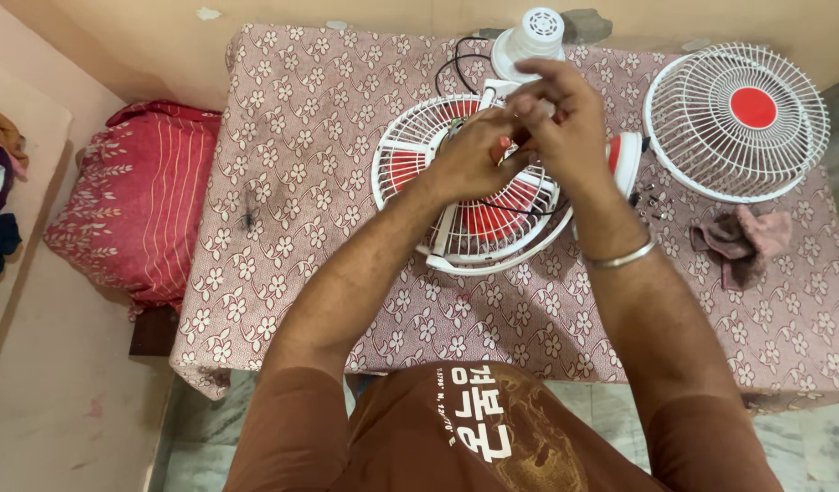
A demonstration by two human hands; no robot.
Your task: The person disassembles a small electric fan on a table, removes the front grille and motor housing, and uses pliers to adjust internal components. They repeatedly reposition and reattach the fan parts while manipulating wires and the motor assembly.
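Observation:
A white wire fan guard (410,150) with red blades behind it lies on the floral tablecloth (301,109). Both my hands hover over its centre. My left hand (469,155) is closed around a small red-tipped tool or part, and a black wire runs from beneath it. My right hand (561,114) pinches something small above it; what it grips is hidden by the fingers. A metal bangle (622,258) sits on my right wrist.
A second white fan grille with a red hub (738,118) lies at the right. A white motor housing (533,36) stands at the back. Small screws (652,202) and a crumpled cloth (743,239) lie nearby. A red cushion (137,200) sits left of the table.

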